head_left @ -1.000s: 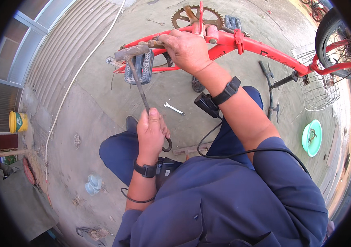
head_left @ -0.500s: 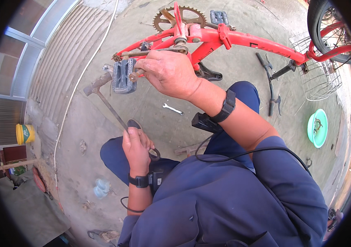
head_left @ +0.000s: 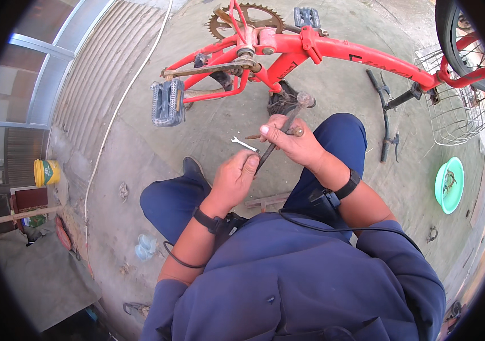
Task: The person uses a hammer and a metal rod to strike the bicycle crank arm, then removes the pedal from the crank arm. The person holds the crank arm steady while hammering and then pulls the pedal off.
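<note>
My left hand [head_left: 234,179] is closed round the lower handle of a hammer [head_left: 285,126], whose worn head points away from me. In my right hand [head_left: 299,145] is a rusty metal punch [head_left: 297,131], its thin end sticking out to the left and its thick end to the right. The punch crosses the hammer's handle, and the right fingers lie against that handle too. Beyond the hands is a red bicycle frame [head_left: 362,54] with a crank arm [head_left: 208,69], a dark pedal [head_left: 168,103] and a rusty chainring [head_left: 245,21]. Neither hand touches the bicycle.
A small open-end wrench [head_left: 244,144] lies on the concrete floor just past my left hand. Handlebars [head_left: 383,116], a wire basket [head_left: 457,122] and a wheel [head_left: 467,48] are at the right, with a green basin [head_left: 450,185] nearer. A yellow bucket [head_left: 46,172] stands at the left.
My right hand has come away from the crank and pedal, bringing the punch back toward me. The hammer has swung from the left to between my hands, its head now at the right.
</note>
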Tool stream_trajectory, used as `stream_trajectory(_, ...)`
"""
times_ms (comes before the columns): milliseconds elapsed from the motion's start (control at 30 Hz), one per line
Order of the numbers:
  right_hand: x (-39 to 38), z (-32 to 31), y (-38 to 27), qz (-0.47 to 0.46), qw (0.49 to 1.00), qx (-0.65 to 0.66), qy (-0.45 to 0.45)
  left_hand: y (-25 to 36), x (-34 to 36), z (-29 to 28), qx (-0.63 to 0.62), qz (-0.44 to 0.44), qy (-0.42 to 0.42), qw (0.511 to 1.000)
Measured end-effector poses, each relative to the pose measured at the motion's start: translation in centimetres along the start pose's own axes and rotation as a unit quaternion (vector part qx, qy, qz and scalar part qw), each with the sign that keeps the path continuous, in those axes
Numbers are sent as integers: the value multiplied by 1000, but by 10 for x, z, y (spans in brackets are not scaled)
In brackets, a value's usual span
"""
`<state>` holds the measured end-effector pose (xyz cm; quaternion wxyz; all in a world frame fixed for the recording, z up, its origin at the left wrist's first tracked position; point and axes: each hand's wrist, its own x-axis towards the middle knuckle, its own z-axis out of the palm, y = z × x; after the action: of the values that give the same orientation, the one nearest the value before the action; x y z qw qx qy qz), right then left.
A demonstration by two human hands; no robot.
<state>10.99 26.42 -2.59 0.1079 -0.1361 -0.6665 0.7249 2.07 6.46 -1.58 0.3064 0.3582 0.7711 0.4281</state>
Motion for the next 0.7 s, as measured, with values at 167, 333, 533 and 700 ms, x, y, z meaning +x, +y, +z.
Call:
stream_trajectory(167,-7,-40,12,14,995,-1,102,25,85,-21,-244,-39,164,955)
stream_trajectory(333,-9,-50,21,-28,989,-26,139,42,144,-29,-443,-116,145,877)
stream_trajectory(533,-10,-56,21,52,981,62,177,42,173,-30,-511,-117,81,848)
stream_trajectory(700,-8,-59,18,87,967,130,203,38,181,-25,-518,-116,78,844)
